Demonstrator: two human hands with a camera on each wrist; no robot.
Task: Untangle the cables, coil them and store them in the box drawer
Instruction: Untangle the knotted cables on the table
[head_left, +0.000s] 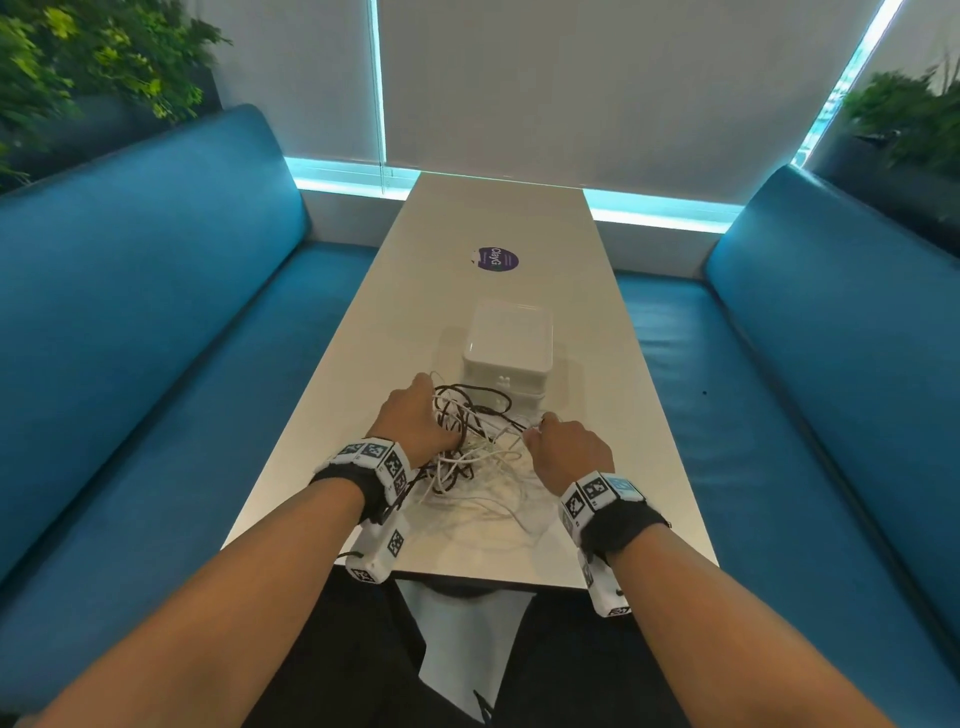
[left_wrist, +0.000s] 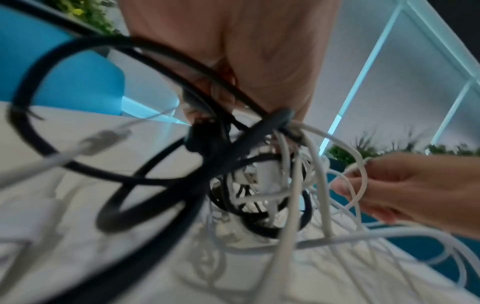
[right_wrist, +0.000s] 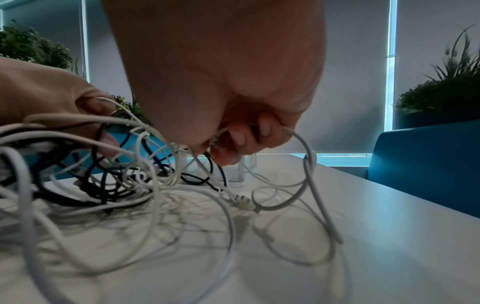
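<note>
A tangle of black and white cables (head_left: 475, 447) lies on the white table (head_left: 597, 364) between my hands. My left hand (head_left: 415, 421) grips a bunch of black and white strands at the tangle's left side; the left wrist view shows black cable (left_wrist: 145, 181) looping under the curled fingers. My right hand (head_left: 563, 447) pinches a white cable (right_wrist: 307, 162) at the tangle's right side, fingers (right_wrist: 239, 136) curled round it. Loose white loops trail toward the near table edge. Just behind the tangle stands the white box with drawers (head_left: 508, 348), shut.
A round purple sticker (head_left: 497, 259) sits farther along the table. Blue benches (head_left: 156, 312) run along both sides, with plants (head_left: 78, 62) behind them. Window blinds close off the far end. The table's near edge (head_left: 467, 577) is at my lap.
</note>
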